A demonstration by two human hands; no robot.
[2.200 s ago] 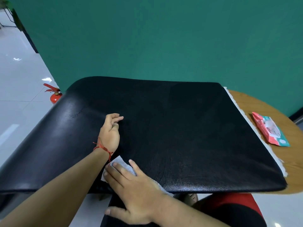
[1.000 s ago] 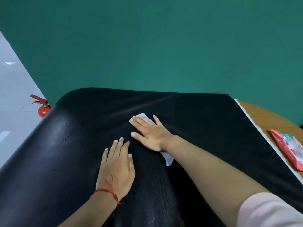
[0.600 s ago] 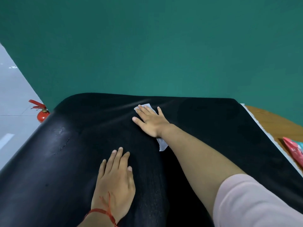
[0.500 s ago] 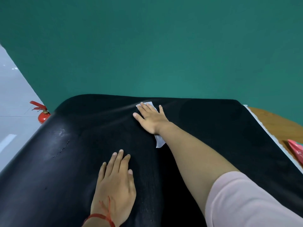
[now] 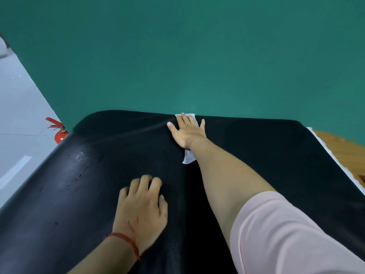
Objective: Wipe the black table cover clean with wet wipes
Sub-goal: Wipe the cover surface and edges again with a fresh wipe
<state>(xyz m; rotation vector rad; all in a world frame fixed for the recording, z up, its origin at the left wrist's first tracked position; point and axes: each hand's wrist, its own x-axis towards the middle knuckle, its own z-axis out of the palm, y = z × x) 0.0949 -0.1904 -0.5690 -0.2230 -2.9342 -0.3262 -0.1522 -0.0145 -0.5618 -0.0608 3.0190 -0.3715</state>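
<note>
The right hand (image 5: 187, 133), fingers spread flat, pins the thin white wet wipe (image 5: 188, 158) at the far edge of the smooth black table cover (image 5: 98, 194), a limp, damp sheet probably best held under the whole palm, while the left hand (image 5: 141, 210) braces with bent fingers.

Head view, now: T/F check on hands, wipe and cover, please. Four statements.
1. The right hand presses a wet wipe flat near the far edge of the black table cover. True.
2. The left hand holds a second wipe. False: it rests on the cover, fingers bent, holding nothing.
3. A red fire extinguisher shows beyond the cover's left edge. True.
4. The red string bracelet is on the right wrist. False: it is on the left wrist.
</note>
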